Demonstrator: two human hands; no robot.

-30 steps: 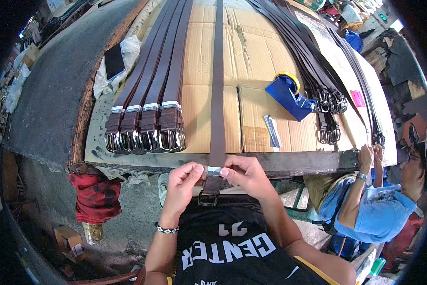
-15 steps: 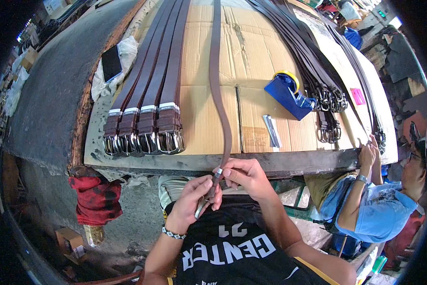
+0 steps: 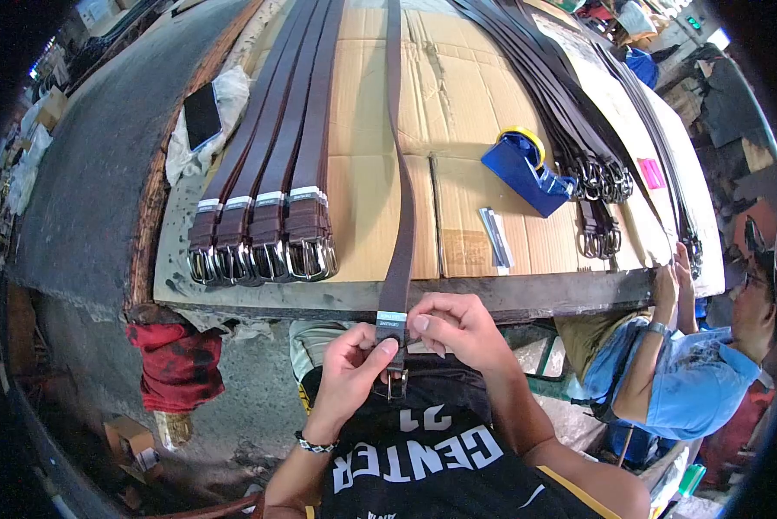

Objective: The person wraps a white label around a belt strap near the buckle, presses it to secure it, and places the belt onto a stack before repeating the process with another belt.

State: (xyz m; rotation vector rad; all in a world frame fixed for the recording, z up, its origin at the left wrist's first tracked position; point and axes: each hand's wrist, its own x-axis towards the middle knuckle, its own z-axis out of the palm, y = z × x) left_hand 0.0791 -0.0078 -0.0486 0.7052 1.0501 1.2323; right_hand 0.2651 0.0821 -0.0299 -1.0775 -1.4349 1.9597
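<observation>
A dark brown belt [image 3: 399, 251] runs down the middle of the table to my hands, its metal buckle [image 3: 393, 385] hanging below them. Near the buckle a white and pale blue label [image 3: 392, 318] lies across the strap, face up. My left hand [image 3: 360, 359] pinches the belt just under the label, thumb on top. Beside the label's right edge is my right hand [image 3: 457, 330], its fingers curled close together; whether they hold anything is hidden. Labelled belts [image 3: 271, 208] lie stacked in several rows on the left.
A blue tape dispenser [image 3: 527, 177] and label strips [image 3: 495, 238] lie right of the belt. More buckled belts [image 3: 600, 186] are behind them. A phone [image 3: 202, 115] rests on plastic at the left. A co-worker [image 3: 691, 372] in blue handles straps at the right edge.
The belt has turned from edge-on to flat, so its label now faces up. My left hand has shifted its hold, and my right hand has moved slightly right, off the strap.
</observation>
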